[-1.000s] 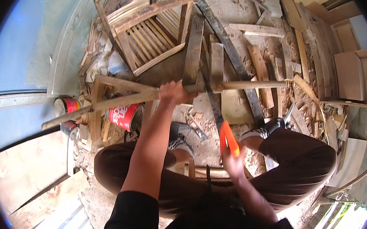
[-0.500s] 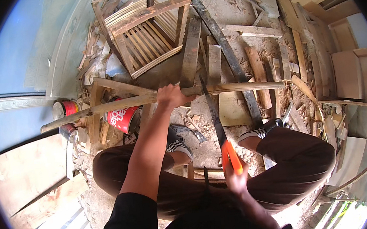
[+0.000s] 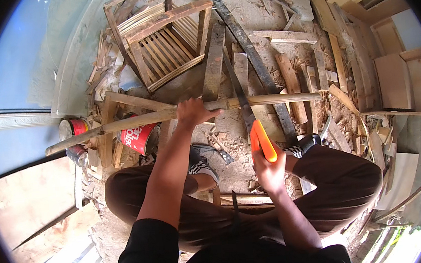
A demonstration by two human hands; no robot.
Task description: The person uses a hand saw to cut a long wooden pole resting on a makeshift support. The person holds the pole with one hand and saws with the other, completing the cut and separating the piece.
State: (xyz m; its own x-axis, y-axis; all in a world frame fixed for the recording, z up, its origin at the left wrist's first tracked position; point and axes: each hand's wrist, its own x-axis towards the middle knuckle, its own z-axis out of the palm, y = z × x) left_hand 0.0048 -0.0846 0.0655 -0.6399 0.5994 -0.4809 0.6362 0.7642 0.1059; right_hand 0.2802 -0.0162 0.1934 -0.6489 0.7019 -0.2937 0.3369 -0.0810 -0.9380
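Observation:
A long bamboo pole (image 3: pixel 144 119) lies crosswise in front of me. My left hand (image 3: pixel 194 111) is closed round it near its middle, thumb pointing right along the pole. In my right hand (image 3: pixel 270 169) is the orange handle of a hand saw (image 3: pixel 237 84). Its dark blade slants away and crosses the pole a short way right of my left hand. Whether the teeth are sunk into the bamboo I cannot tell. Dark planks (image 3: pixel 214 63) lie under and beyond the pole near the blade.
A slatted wooden chair (image 3: pixel 167 50) lies tipped over at the far left. Red tins (image 3: pixel 138 139) stand below the pole's left part. A long dark beam (image 3: pixel 243 43) runs diagonally beyond the saw. Wood scraps cover the floor, and wooden boxes (image 3: pixel 394 83) stand at the right.
My right hand has pushed the saw forward, away from my body, so the orange handle is now closer to the pole. My left hand stays on the pole.

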